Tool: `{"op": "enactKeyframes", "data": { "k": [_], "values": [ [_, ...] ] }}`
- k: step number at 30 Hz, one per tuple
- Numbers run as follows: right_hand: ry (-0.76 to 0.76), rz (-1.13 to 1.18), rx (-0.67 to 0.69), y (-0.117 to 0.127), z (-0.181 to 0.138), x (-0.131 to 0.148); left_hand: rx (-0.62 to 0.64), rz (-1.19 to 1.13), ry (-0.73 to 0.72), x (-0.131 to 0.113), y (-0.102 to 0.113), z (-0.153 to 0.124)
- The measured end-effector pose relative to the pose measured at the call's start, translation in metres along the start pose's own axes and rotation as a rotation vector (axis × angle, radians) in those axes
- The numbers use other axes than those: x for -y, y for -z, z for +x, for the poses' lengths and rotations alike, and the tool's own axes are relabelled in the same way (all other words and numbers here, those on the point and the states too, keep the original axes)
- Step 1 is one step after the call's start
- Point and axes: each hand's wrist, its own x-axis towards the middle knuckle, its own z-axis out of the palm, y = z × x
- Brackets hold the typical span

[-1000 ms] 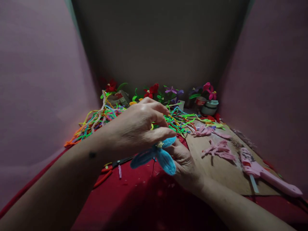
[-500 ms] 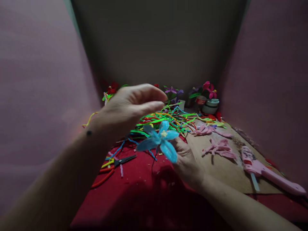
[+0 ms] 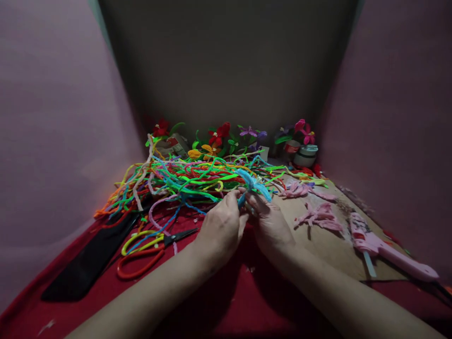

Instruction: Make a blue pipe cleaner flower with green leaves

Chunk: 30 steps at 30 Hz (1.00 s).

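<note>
A blue pipe-cleaner flower [image 3: 260, 187] with a pale centre is tilted away from me, held between both hands over the red cloth. My right hand [image 3: 270, 221] grips it from below and behind, fingers closed around its base. Pressed close beside it, my left hand [image 3: 222, 223] pinches at the flower's left petal or underside; its fingertips are partly hidden. Just beyond the hands lies a heap of colourful pipe cleaners [image 3: 190, 174]. Scissors [image 3: 155, 249] with yellow and red handles rest left of my left hand.
A pink glue gun [image 3: 384, 252] lies on a brown board [image 3: 328, 254] at right, near pink pipe-cleaner pieces [image 3: 319, 216]. Finished flowers [image 3: 219, 134] and a pale jar [image 3: 305, 155] line the back. A black flat pouch-like item [image 3: 84, 263] lies at left.
My left hand has come down from above the pipe-cleaner heap to meet the right hand at the blue flower. The flower has turned from facing me to tilting away.
</note>
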Motion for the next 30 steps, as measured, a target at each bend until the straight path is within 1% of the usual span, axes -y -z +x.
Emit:
{"op": "enactKeyframes", "data": {
  "k": [2, 4, 6, 8, 10, 13, 16, 19, 21, 24, 27, 30],
  "values": [
    [0.017, -0.020, -0.013, -0.001, 0.000, -0.001, 0.000, 0.267, -0.093, 0.004, -0.003, 0.001],
    [0.052, -0.069, -0.018, -0.002, -0.001, -0.001, -0.003, 0.443, -0.173, 0.010, -0.004, 0.001],
    [0.077, -0.118, -0.018, -0.004, -0.002, 0.000, -0.027, 0.499, -0.237, 0.015, -0.005, 0.001],
    [0.078, -0.141, -0.021, -0.004, -0.003, 0.000, -0.057, 0.443, -0.262, 0.019, -0.005, 0.000],
    [0.074, -0.140, -0.009, -0.003, -0.002, -0.001, -0.076, 0.261, -0.216, 0.021, -0.005, 0.001],
    [0.119, -0.146, 0.051, 0.000, 0.000, -0.004, -0.078, -0.169, -0.033, 0.019, -0.003, 0.004],
    [0.136, -0.137, 0.110, 0.000, 0.002, -0.003, 0.014, -0.629, 0.124, 0.015, 0.003, 0.008],
    [0.101, -0.150, 0.121, -0.002, 0.001, 0.002, 0.136, -0.970, 0.260, 0.013, 0.007, 0.009],
    [0.077, -0.185, 0.126, -0.002, 0.001, 0.004, 0.192, -1.131, 0.342, 0.015, 0.008, 0.008],
    [0.038, -0.177, 0.181, 0.000, 0.002, 0.003, 0.261, -1.330, 0.415, 0.019, 0.006, 0.006],
    [0.024, -0.157, 0.218, 0.005, 0.003, 0.000, 0.319, -1.447, 0.443, 0.022, 0.003, 0.005],
    [0.011, -0.152, 0.228, 0.007, 0.002, -0.003, 0.345, -1.538, 0.433, 0.024, 0.002, 0.003]
  ]
}}
